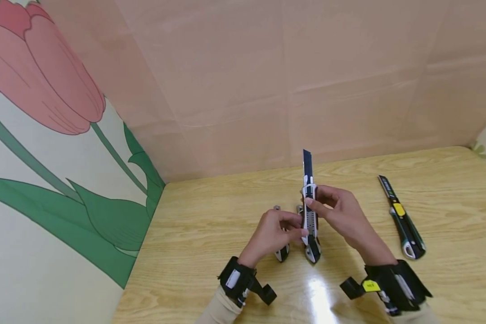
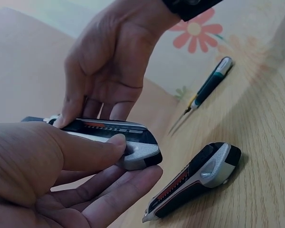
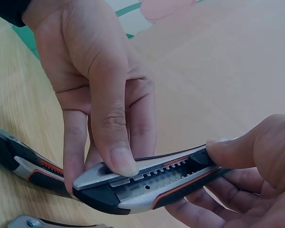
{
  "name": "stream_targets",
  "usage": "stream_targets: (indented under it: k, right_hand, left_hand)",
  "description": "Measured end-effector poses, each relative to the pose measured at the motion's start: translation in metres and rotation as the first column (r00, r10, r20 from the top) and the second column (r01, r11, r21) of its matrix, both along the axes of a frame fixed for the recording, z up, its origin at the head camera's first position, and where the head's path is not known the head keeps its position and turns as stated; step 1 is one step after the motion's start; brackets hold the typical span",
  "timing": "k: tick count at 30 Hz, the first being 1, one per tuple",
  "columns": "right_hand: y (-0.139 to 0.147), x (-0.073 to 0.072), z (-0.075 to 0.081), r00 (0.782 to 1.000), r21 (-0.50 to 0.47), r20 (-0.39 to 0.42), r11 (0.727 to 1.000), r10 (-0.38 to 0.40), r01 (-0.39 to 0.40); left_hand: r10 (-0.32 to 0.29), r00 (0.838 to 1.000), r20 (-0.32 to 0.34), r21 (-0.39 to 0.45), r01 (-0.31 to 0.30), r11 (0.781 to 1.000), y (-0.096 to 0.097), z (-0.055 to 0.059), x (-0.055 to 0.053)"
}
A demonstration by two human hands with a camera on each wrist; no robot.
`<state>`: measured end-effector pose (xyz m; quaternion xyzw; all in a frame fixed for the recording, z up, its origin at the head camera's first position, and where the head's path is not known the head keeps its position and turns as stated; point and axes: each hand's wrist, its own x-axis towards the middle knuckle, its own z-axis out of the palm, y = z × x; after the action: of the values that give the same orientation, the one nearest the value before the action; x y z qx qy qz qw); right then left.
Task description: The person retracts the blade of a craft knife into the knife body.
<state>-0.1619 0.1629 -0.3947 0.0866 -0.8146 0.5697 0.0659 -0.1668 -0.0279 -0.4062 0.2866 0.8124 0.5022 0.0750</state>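
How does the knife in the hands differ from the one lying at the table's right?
Pose: the held knife is pinched by the left hand and right hand, while the table knife lies untouched on the table.
Colour: the held knife is silver and black with orange-red trim; the table knife is mostly black and green with a yellow piece.
Both are long, slim utility knives.
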Motion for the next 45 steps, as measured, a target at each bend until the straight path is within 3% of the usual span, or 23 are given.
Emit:
stream_targets:
  k: [4,13,18,30,34,40,42,45]
  right_hand:
    - [0.001,0.0,-0.001,1.0,0.003,0.01,1.0,-0.01,0.01]
    - [0.0,0.002,0.005,0.997,-0.011,0.064,0.999,-0.051,0.052]
    - [-0.002,0.002,0.006,0.994,-0.017,0.085,0.997,-0.073,0.075]
    - [-0.003,0.002,0.001,0.997,-0.005,-0.002,0.997,-0.083,0.083]
    - [-0.003,0.003,0.002,0.997,0.008,0.002,0.996,-0.084,0.083]
    - [-0.003,0.003,0.003,0.997,0.029,-0.012,0.996,-0.081,0.082]
    - [-0.003,0.003,0.003,0.997,0.027,-0.01,0.997,-0.075,0.076]
    - [-0.001,0.003,0.003,0.998,0.012,0.002,0.998,-0.063,0.063]
  left_hand:
    - [0.004,1.0,-0.023,-0.006,-0.005,1.0,0.0,0.004,0.003]
    - [-0.001,1.0,-0.018,0.026,0.001,1.0,-0.001,-0.013,-0.009]
    - [0.015,0.999,-0.036,0.031,-0.013,0.999,-0.002,-0.003,-0.007]
    - [0.007,0.999,-0.044,0.017,-0.006,1.0,-0.004,-0.015,-0.013]
    - [0.007,0.999,-0.04,0.021,-0.006,1.0,-0.003,-0.01,-0.009]
    - [0.007,0.999,-0.046,0.04,-0.005,0.999,-0.004,0.01,0.001]
    - [0.006,0.999,-0.05,0.04,-0.004,0.999,-0.004,0.01,0.001]
    - [0.007,0.999,-0.052,0.037,-0.005,0.999,-0.004,0.002,-0.003]
